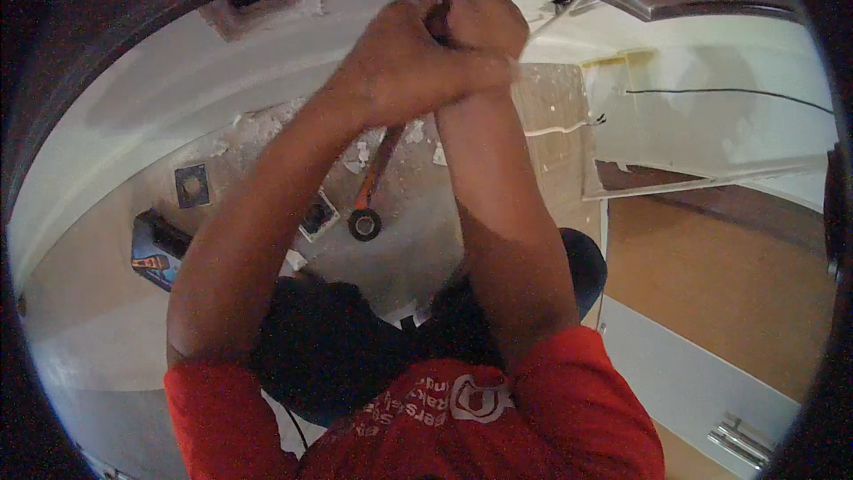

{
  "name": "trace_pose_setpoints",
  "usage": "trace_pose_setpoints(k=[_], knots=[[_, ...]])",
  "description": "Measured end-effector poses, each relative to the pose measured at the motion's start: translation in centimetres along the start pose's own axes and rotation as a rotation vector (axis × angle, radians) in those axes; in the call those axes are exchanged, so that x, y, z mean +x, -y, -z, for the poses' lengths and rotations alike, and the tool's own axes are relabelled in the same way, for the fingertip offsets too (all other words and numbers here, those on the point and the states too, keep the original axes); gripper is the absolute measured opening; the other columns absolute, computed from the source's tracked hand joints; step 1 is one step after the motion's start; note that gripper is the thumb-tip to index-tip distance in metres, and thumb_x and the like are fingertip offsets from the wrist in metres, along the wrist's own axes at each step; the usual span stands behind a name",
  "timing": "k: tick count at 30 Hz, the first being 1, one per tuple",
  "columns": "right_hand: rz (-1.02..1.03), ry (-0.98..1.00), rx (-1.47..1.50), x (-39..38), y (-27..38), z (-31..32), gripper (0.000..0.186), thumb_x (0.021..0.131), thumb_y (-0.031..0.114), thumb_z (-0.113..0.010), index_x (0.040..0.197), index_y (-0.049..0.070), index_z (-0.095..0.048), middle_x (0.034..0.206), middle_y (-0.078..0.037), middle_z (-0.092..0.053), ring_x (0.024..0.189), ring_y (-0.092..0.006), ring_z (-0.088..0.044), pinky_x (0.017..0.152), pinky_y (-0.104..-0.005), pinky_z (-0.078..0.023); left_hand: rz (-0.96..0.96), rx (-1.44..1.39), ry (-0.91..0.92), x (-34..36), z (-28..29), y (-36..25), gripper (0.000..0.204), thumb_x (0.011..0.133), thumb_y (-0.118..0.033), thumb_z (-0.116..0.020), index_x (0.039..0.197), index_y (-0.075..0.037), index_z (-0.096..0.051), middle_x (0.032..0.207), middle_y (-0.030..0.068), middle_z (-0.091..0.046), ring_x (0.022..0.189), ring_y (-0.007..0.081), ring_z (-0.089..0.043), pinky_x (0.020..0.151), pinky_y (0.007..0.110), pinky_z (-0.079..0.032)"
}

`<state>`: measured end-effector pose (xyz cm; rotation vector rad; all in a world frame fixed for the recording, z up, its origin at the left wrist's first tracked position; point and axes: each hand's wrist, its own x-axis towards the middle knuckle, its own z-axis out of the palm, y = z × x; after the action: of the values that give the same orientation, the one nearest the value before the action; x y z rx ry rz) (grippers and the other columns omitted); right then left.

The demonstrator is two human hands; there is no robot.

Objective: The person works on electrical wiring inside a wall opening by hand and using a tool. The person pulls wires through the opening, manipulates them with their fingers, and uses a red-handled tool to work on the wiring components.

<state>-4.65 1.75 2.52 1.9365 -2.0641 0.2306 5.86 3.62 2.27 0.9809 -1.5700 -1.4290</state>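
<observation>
Two hands up high, clasped together against the white wall. Left hand (404,58) wraps over the right hand (475,18), both grips curled tight, though what they clamp is hidden inside the fists; something dark shows between them, too little to name. Their knuckles sit just below a ragged hole in the wall (258,2), which lies up and to the left, nearer the left hand. Down on the dusty floor (391,258), well below, an orange-handled tool (375,173) lies lengthwise, a black roll of tape (364,224) at its near end.
</observation>
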Motion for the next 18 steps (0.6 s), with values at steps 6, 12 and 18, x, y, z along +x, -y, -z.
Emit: trace_pose_setpoints(k=[6, 12, 18], knots=[[-0.260, 0.037, 0.645, -0.1, -0.8, -1.9, 0.034, 0.092, 0.036, -0.052, 0.106, 0.007, -0.063, 0.092, -0.014, -0.068, 0.080, -0.0294, -0.066, 0.070, -0.0426, -0.052, -0.004, 0.199, -0.020, 0.1, -0.1, -1.2, 0.094, 0.058, -0.044, -0.080, 0.133, 0.003, -0.047, 0.116, 0.0219, -0.062, 0.107, 0.0296, -0.062, 0.095, 0.035, -0.048], [-0.139, 0.073, 0.617, 0.3, -2.9, -3.6, 0.039, 0.086, 0.036, -0.058, 0.110, 0.006, -0.060, 0.092, -0.020, -0.068, 0.084, -0.0370, -0.068, 0.069, -0.0464, -0.055, 0.058, 0.519, -0.025, -0.5, -0.8, -2.8, 0.096, 0.063, -0.041, -0.080, 0.141, -0.004, -0.040, 0.120, 0.0189, -0.062, 0.109, 0.0318, -0.062, 0.097, 0.038, -0.048], [-0.268, 0.070, 1.126, -1.6, -2.5, -5.5, 0.033, 0.090, 0.032, -0.057, 0.115, 0.011, -0.058, 0.108, -0.021, -0.064, 0.086, -0.0390, -0.066, 0.071, -0.0443, -0.056, 0.028, 0.797, -0.078, -1.6, -1.7, -3.2, 0.091, 0.064, -0.044, -0.072, 0.140, -0.005, -0.040, 0.111, 0.0238, -0.060, 0.096, 0.0381, -0.064, 0.089, 0.044, -0.052]])
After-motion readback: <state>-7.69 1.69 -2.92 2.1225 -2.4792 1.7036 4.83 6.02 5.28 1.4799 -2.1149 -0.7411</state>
